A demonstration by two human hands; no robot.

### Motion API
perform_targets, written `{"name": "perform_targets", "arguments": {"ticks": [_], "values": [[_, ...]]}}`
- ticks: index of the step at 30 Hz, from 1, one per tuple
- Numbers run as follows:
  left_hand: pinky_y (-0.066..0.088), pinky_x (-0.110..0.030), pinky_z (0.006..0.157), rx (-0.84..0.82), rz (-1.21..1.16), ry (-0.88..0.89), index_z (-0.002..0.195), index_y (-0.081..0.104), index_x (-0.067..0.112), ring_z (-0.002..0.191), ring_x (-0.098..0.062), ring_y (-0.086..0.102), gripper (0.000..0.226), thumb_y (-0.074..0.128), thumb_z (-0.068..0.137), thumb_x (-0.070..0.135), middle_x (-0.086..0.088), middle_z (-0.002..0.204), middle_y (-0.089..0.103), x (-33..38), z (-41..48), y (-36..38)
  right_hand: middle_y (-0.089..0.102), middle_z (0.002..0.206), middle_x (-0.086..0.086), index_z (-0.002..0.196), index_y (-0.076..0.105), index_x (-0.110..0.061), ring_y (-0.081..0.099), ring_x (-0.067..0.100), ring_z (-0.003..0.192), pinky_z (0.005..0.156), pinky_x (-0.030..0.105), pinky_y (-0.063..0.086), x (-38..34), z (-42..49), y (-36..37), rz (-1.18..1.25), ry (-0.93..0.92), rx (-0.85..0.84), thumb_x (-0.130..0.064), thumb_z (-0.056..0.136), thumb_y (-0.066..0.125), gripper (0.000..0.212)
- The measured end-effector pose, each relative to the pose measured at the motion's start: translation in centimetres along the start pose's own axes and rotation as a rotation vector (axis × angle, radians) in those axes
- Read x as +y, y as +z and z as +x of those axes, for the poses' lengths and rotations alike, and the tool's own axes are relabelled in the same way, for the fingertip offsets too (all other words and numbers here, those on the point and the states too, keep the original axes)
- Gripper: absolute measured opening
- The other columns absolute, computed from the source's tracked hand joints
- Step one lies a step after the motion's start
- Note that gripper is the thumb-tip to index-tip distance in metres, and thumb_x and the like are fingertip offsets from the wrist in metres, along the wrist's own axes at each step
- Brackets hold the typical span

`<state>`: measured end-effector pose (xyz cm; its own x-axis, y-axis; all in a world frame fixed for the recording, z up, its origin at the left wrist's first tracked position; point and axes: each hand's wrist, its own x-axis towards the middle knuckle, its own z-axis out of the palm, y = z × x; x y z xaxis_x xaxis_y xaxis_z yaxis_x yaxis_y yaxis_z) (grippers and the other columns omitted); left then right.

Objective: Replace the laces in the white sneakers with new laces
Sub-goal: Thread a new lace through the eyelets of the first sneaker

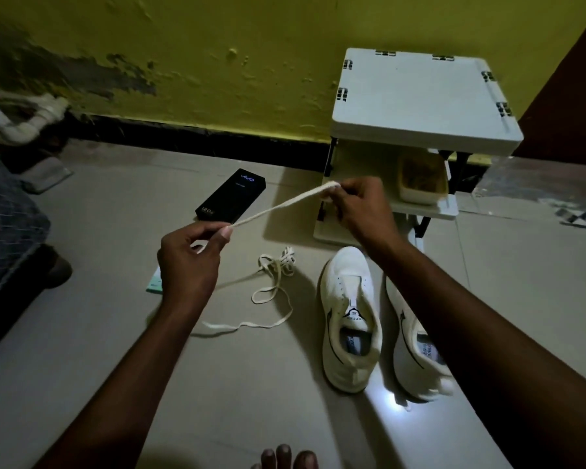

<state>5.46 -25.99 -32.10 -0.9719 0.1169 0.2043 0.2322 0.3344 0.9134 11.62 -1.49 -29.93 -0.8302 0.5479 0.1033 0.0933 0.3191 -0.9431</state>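
A flat, cream-white lace point(278, 206) is stretched tight in the air between the two hands, above the floor point(122, 333). It runs from the left hand point(190, 262), on the near left, up to the right hand point(356, 204), farther and to the right. The left hand pinches the lace between the thumb and the forefinger, and the other fingers are curled in. The right hand has its fingers closed together on the far end of the lace, which is folded there.

More cream lace point(274, 286) lies on the floor in loose loops, with a small bundle at its far end. Whether it is one piece with the held lace, I cannot tell.

To the right of it stand the two white sneakers, toes pointing away. The left sneaker point(349, 316) shows its tongue with a black logo and a thin black line on the side. The right sneaker point(416, 340) is just beside it, partly hidden by the right forearm.

A black phone box point(232, 194) lies farther away on the floor, and a white plastic rack point(420, 96) stands at the yellow wall point(217, 45).
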Motion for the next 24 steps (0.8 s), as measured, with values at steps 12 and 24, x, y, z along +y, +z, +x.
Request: {"name": "perform_targets", "arguments": {"ticks": [12, 24], "values": [[0.054, -0.037, 0.061, -0.371, 0.037, 0.206, 0.090, 0.080, 0.020, 0.073, -0.009, 0.067, 0.007, 0.079, 0.087, 0.014, 0.009, 0.084, 0.076, 2.8, -0.6, 1.0, 0.068, 0.076, -0.003, 0.083, 0.073, -0.020, 0.065, 0.013, 0.070, 0.066, 0.034, 0.050, 1.5, -4.5, 4.2, -0.192, -0.177, -0.468, -0.029, 0.096, 0.067, 0.017], [0.044, -0.014, 0.061, -0.470, 0.001, 0.249, 0.092, 0.079, 0.011, 0.063, 0.002, 0.060, 0.007, 0.078, 0.087, 0.007, 0.003, 0.082, 0.075, 4.5, -1.3, -0.2, 0.059, 0.081, -0.005, 0.098, 0.069, -0.017, 0.049, 0.006, 0.072, 0.065, 0.021, 0.038, 2.1, -6.3, 3.5, -0.327, -0.460, -0.329, -0.034, 0.093, 0.068, 0.018]]}}
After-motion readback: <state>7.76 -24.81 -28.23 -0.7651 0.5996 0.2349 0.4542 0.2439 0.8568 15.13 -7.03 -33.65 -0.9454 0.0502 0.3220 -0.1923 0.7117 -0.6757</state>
